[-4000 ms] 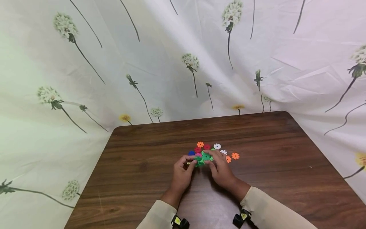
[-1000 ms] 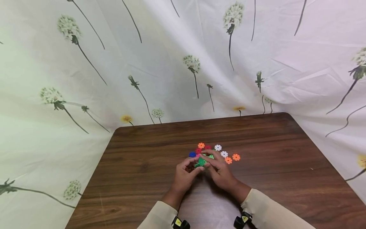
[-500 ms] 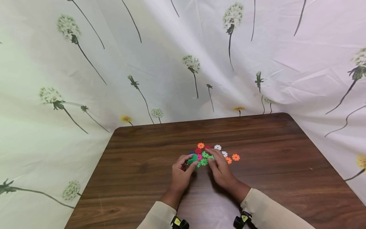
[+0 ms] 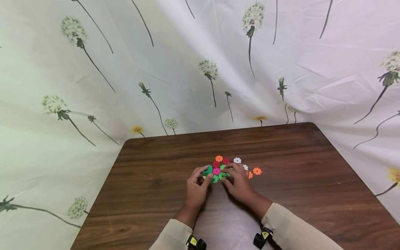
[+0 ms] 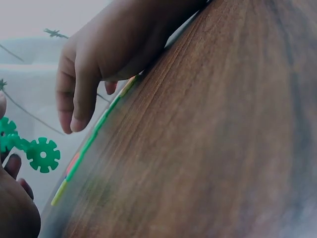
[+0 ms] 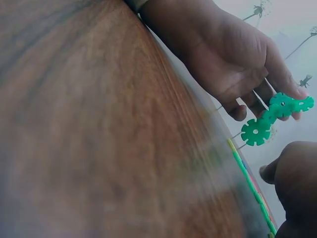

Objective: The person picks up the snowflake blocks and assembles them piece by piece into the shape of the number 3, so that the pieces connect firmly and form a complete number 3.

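My left hand [image 4: 196,189] pinches a joined cluster of green notched discs [image 4: 208,170] between thumb and fingers. In the right wrist view these linked green discs [image 6: 255,132] hang at angles to each other, held above the table. My right hand [image 4: 240,182] reaches over the loose green discs [image 4: 215,178] on the table, fingers bent downward and thumb near them. The left wrist view has the right hand [image 5: 101,69] with fingertips pointing down and nothing seen between them. A pink disc [image 4: 216,171] lies between the two hands.
Behind the hands lie orange [image 4: 219,158], red [image 4: 216,164] and white discs [image 4: 237,160]. Another orange disc [image 4: 257,171] lies to the right. The brown wooden table [image 4: 150,208] ends at a flower-print cloth [image 4: 181,86] hanging behind it.
A second ago both hands met at the green cluster. The left hand has since drawn it leftward, and the right hand has come off it and lowered over the loose green discs.
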Motion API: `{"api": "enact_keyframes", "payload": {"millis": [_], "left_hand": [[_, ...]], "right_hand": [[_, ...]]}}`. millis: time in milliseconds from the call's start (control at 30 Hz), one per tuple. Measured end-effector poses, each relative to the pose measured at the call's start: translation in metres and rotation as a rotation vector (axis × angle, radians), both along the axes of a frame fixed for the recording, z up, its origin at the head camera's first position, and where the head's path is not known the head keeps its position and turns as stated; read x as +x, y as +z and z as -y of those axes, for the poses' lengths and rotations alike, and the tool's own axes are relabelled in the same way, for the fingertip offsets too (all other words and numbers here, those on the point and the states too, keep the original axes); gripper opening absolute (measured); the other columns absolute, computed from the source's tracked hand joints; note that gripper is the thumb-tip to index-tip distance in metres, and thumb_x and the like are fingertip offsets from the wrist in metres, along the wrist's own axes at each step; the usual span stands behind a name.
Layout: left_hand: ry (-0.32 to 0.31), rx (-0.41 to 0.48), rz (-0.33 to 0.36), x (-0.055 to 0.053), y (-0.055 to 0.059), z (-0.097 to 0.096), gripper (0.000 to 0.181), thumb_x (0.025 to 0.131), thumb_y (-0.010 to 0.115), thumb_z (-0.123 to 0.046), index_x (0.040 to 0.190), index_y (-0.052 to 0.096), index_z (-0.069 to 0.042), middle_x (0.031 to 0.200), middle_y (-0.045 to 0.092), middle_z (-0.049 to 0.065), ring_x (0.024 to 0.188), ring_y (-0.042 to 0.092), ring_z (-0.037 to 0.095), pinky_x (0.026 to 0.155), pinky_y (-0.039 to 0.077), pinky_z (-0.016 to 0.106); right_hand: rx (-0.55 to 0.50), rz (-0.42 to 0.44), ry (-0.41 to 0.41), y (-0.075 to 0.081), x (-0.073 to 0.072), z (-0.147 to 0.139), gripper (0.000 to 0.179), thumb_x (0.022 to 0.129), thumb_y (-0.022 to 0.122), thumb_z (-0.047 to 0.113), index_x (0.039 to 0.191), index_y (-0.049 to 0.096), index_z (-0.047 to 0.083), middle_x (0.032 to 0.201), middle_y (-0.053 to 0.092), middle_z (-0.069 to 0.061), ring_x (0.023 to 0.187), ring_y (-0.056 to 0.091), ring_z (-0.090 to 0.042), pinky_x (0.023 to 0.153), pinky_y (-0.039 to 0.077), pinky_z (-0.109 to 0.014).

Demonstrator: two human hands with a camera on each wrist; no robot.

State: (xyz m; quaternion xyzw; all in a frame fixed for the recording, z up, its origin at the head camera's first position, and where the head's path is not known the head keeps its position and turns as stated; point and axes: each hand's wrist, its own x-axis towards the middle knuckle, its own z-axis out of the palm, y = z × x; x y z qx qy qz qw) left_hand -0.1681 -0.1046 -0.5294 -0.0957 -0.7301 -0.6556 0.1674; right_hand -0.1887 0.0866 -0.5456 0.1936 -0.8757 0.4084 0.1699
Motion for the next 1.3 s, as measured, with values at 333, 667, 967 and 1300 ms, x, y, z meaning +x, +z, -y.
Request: {"api": "enact_keyframes", "payload": {"millis": [333, 667, 967, 1300], "left_hand": [[-0.014, 0.020, -0.008, 0.0002, -0.0009, -0.0003, 0.027, 0.101, 0.078, -0.009, 0.128, 0.078, -0.007, 0.124, 0.074, 0.015, 0.099, 0.061, 0.009, 0.079, 0.048, 0.019], [-0.027, 0.018, 0.009, 0.0007, -0.0007, 0.0000, 0.029, 0.102, 0.078, -0.009, 0.130, 0.077, -0.005, 0.127, 0.072, 0.014, 0.099, 0.059, 0.009, 0.079, 0.045, 0.020], [-0.050, 0.031, 0.006, -0.0007, -0.0005, -0.0009, 0.029, 0.101, 0.078, -0.009, 0.130, 0.077, -0.006, 0.128, 0.072, 0.016, 0.101, 0.061, 0.009, 0.080, 0.047, 0.021], [-0.072, 0.031, 0.043, -0.0006, 0.0001, -0.0006, 0.032, 0.102, 0.078, -0.010, 0.133, 0.075, 0.000, 0.129, 0.071, 0.015, 0.106, 0.064, 0.010, 0.085, 0.051, 0.021]], "right_hand": [[0.105, -0.023, -0.023, 0.0029, -0.0055, -0.0005, 0.028, 0.090, 0.091, 0.017, 0.116, 0.083, 0.010, 0.133, 0.068, -0.014, 0.133, 0.047, -0.041, 0.099, 0.027, -0.066], [0.171, 0.015, -0.062, 0.0005, -0.0055, -0.0004, 0.028, 0.091, 0.091, 0.024, 0.113, 0.084, 0.010, 0.134, 0.067, -0.013, 0.132, 0.046, -0.039, 0.095, 0.027, -0.061], [0.187, 0.021, -0.075, 0.0012, -0.0063, -0.0015, 0.026, 0.091, 0.091, 0.025, 0.111, 0.085, 0.009, 0.131, 0.066, -0.013, 0.131, 0.046, -0.040, 0.093, 0.027, -0.061], [0.145, 0.050, -0.064, 0.0017, -0.0064, -0.0018, 0.021, 0.087, 0.089, 0.015, 0.104, 0.081, 0.007, 0.134, 0.065, -0.014, 0.137, 0.044, -0.041, 0.097, 0.026, -0.064]]}}
